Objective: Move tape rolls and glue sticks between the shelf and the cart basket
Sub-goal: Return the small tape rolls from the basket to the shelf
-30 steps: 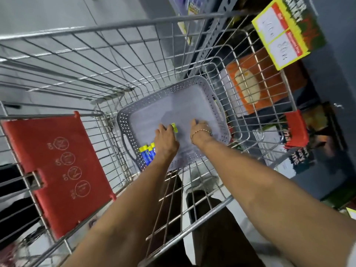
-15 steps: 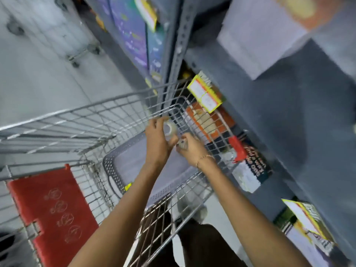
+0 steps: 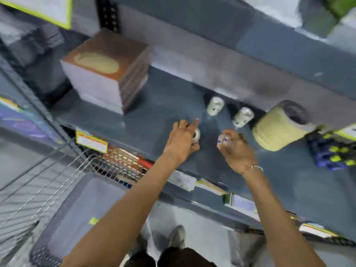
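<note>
My left hand [image 3: 183, 138] is over the dark grey shelf [image 3: 154, 120], shut on a small clear tape roll [image 3: 196, 134], index finger pointing out. My right hand [image 3: 238, 149], with a bracelet at the wrist, is shut on another small tape roll [image 3: 223, 140] with a purple core, just right of the left hand. Two stacks of small white tape rolls [image 3: 215, 105] [image 3: 242, 116] lie further back on the shelf. Blue and yellow glue sticks [image 3: 335, 153] lie at the shelf's right. The grey plastic basket [image 3: 81, 209] sits in the wire cart [image 3: 28, 185] at lower left.
A stack of brown-covered notebooks [image 3: 107, 72] stands on the shelf at the left. A large beige tape roll [image 3: 279, 128] lies right of the small rolls. A yellow price tag [image 3: 91, 141] hangs on the shelf edge. Lower shelves hold more stationery.
Both hands rose out of the cart basket and now reach over the shelf, each holding a small tape roll. The view swung up from the cart to the shelf.
</note>
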Motion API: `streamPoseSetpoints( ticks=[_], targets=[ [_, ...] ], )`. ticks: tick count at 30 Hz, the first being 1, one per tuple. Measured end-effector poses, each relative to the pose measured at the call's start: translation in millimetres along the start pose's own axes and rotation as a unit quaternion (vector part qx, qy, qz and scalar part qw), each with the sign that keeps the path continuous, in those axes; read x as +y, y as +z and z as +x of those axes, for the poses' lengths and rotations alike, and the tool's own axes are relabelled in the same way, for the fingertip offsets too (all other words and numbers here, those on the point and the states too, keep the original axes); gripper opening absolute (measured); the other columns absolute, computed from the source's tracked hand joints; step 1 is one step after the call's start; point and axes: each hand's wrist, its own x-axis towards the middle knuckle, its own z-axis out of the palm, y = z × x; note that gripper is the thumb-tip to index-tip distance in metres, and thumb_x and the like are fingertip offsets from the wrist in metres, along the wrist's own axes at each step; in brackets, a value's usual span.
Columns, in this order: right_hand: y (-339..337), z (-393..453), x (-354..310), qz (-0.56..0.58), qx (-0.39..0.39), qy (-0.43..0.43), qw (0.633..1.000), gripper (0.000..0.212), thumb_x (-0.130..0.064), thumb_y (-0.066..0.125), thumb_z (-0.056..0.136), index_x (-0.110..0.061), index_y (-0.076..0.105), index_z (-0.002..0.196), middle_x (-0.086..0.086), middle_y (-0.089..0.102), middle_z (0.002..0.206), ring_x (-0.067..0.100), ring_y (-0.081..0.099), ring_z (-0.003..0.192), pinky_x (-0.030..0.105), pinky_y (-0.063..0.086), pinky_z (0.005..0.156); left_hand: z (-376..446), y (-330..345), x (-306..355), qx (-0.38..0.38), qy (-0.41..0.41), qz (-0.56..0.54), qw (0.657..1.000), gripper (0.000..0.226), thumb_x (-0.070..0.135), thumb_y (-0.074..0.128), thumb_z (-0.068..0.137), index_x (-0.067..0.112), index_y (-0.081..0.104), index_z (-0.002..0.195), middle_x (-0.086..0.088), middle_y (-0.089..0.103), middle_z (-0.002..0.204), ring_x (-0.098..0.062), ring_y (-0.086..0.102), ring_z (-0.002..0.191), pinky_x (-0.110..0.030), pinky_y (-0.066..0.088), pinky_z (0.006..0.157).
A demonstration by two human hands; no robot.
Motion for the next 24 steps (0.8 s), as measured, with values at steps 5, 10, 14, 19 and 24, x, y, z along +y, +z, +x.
streamPoseSetpoints(
  ticks=[5,10,14,19,24],
  targets=[
    [-2,22,39,-0.119,-0.128,0.024,0.984,0.042,-0.019,0.051,0.093,-0.010,0.043,0.133,0.014,0.051,0.133,0.031,0.043,0.128,0.036,0.038,0.105,28,28,31,-0.073,-0.008,0.034,0.997,0.089,0.029,0.069,0.078,0.009,0.017,0.147,-0.016,0.038,0.139,-0.035,0.032,0.128,-0.045,0.040,0.102],
    [4,25,49,-0.134,-0.115,0.028,0.984,0.074,-0.033,0.065,0.084,-0.022,0.026,0.146,0.018,0.036,0.145,0.038,0.043,0.130,0.040,0.034,0.110,48,23,2,0.037,-0.054,-0.094,0.993,0.066,0.061,0.055,0.080,0.024,0.045,0.133,-0.006,0.050,0.133,-0.032,0.041,0.125,-0.049,0.035,0.102],
    [15,23,45,-0.128,-0.065,0.027,0.989,0.056,-0.026,0.061,0.089,-0.018,0.040,0.140,0.016,0.041,0.140,0.037,0.050,0.122,0.038,0.037,0.108,56,29,-36,0.129,-0.074,0.052,0.987,0.048,0.039,0.041,0.096,0.011,0.046,0.134,-0.011,0.046,0.142,-0.033,0.036,0.135,-0.049,0.031,0.108],
    [23,25,43,-0.115,-0.029,0.010,0.993,0.042,-0.016,0.058,0.091,-0.018,0.050,0.132,0.012,0.045,0.134,0.033,0.056,0.114,0.032,0.044,0.101,61,40,-38,0.101,-0.058,0.114,0.987,0.050,0.041,0.033,0.096,0.013,0.039,0.137,-0.010,0.040,0.147,-0.032,0.030,0.140,-0.050,0.027,0.113],
    [23,24,41,-0.126,-0.022,0.002,0.992,0.036,-0.013,0.056,0.091,-0.018,0.054,0.127,0.011,0.047,0.131,0.033,0.058,0.111,0.032,0.047,0.098,61,41,-40,0.061,-0.059,0.122,0.989,0.060,0.048,0.026,0.095,0.015,0.026,0.146,-0.009,0.024,0.156,-0.030,0.013,0.147,-0.049,0.013,0.120]
  ],
)
